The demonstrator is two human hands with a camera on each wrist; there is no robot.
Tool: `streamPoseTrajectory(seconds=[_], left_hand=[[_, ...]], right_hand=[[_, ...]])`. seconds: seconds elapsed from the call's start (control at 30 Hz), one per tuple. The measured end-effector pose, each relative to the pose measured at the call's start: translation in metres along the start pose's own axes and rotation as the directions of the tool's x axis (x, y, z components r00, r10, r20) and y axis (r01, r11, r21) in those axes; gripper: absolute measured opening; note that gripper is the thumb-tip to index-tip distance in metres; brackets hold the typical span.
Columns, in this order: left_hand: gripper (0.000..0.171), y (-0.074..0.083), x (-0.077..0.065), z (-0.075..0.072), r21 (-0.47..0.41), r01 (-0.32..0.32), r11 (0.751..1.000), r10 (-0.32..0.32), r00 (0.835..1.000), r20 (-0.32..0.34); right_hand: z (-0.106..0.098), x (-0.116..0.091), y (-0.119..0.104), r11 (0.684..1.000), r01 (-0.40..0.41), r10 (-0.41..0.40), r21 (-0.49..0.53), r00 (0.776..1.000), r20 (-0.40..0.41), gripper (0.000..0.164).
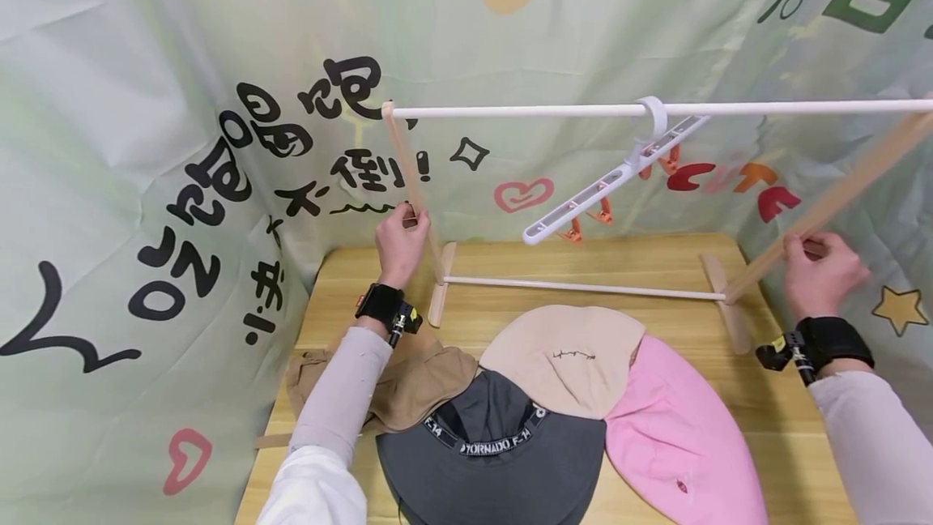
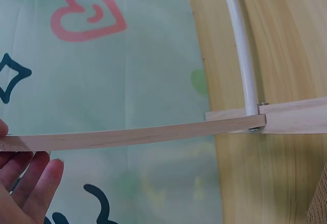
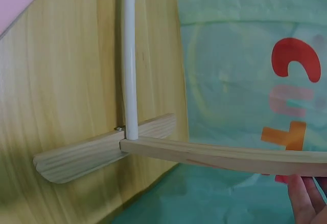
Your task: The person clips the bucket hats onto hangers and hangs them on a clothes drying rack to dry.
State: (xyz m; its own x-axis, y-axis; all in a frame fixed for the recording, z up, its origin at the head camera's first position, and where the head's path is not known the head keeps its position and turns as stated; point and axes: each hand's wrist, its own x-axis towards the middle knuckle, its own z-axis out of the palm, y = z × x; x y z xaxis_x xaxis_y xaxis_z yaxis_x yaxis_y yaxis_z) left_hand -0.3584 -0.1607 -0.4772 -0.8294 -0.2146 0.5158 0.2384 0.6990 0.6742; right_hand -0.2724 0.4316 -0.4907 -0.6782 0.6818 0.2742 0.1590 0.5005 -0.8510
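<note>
A small garment rack with a white top rod [image 1: 510, 112] and wooden posts stands on the wooden table. My left hand [image 1: 401, 245] pinches the left post [image 1: 402, 148] partway up, thumb on one side and fingers on the other in the left wrist view. Around the right post [image 1: 838, 199] my right hand [image 1: 824, 272] curls its fingers; only some fingertips [image 3: 301, 198] show in the right wrist view. From the top rod hangs a white hanger [image 1: 583, 199] with several orange clips [image 1: 603, 211], tilted down to the left. A lower white rod [image 1: 583, 288] joins the feet.
In front of the rack lie several hats: brown [image 1: 430, 387], dark grey with a lettered band [image 1: 496, 480], beige [image 1: 568, 347] and pink [image 1: 685, 436]. A printed curtain [image 1: 452, 39] surrounds the back and sides of the table [image 1: 773, 420].
</note>
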Motion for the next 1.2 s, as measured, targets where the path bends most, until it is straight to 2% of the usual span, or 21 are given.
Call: streamPoseTrajectory(seconds=[0.17, 0.4, 0.57, 0.87, 1.07, 1.2], left_hand=[[0.018, -0.006, 0.001, -0.007, 0.004, 0.004, 1.0, -0.004, 1.0, -0.013], [0.017, -0.014, 0.004, -0.017, -0.005, 0.034, 0.999, -0.034, 0.999, -0.038], [0.016, -0.019, 0.007, -0.022, -0.017, 0.042, 0.999, -0.042, 0.998, -0.043], [0.017, -0.028, 0.01, -0.027, 0.031, 0.054, 0.998, -0.053, 0.998, -0.045], [0.017, -0.042, 0.008, -0.032, 0.064, 0.049, 0.997, -0.048, 0.999, -0.014], [0.016, -0.048, 0.009, -0.034, 0.087, 0.046, 0.995, -0.045, 0.999, -0.011]], right_hand=[[0.009, 0.0, -0.007, 1.0, -0.009, 0.009, 0.018, 1.0, 0.024, 0.035], [0.021, -0.001, -0.02, 1.0, 0.001, 0.0, -0.009, 0.996, 0.094, 0.043], [0.03, -0.001, -0.025, 0.999, 0.022, -0.02, -0.024, 0.996, 0.091, 0.043], [0.046, 0.0, -0.028, 0.998, 0.057, -0.054, -0.025, 0.994, 0.093, 0.047], [0.057, -0.002, -0.036, 0.997, 0.024, -0.016, -0.077, 0.994, 0.112, 0.049], [0.063, -0.002, -0.038, 0.995, 0.039, -0.029, -0.096, 0.994, 0.103, 0.047]])
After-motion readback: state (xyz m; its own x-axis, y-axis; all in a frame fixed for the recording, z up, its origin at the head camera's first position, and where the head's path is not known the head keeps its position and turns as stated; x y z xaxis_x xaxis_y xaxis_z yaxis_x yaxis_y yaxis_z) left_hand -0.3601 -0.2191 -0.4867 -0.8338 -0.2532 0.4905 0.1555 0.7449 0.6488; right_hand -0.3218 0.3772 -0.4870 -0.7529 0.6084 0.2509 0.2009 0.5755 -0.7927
